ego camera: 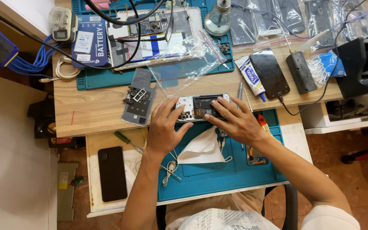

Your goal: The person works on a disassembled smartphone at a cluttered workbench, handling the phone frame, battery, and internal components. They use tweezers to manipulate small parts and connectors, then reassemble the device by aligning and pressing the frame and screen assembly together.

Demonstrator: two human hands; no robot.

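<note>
An opened phone (202,106) lies face down at the wooden bench's front edge, its circuit board and black battery showing. My left hand (165,126) rests on its left end, fingers spread over the board. My right hand (234,120) presses on its right half, fingertips on the battery area. A white tissue (202,149) lies just below the phone on the blue work mat (218,174). The grey back cover (139,102) with small parts on it lies left of my left hand.
A black phone (112,173) lies on the low white shelf at left. A glue tube (251,78), another black phone (269,73), a black box (301,72), a screwdriver (240,90), a tablet under plastic (158,34) and a glass bottle (218,17) crowd the bench.
</note>
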